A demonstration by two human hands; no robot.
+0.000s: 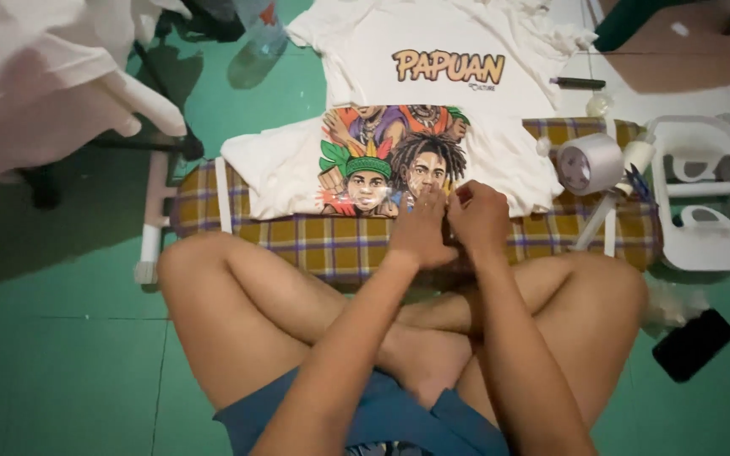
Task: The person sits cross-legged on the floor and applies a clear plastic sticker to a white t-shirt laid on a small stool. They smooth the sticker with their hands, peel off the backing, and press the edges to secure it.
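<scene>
A white T-shirt (433, 42) lies spread over a low board with a yellow plaid cover (297, 241). On it sits a colourful printed picture (378, 156) of figures with headdresses and dreadlocks, under orange lettering. My left hand (420, 226) rests with fingers flat on the picture's lower right edge. My right hand (479, 215) is beside it, fingers curled at that same edge, seemingly pinching a thin clear film; the grip is hard to make out. I sit cross-legged behind the board.
A roll of tape (589, 163) lies on the board's right end. A white plastic stand (707, 194) sits further right, and a black phone (693, 344) on the green floor. White cloth (35, 76) hangs at upper left. A dark pen (578, 83) lies by the shirt.
</scene>
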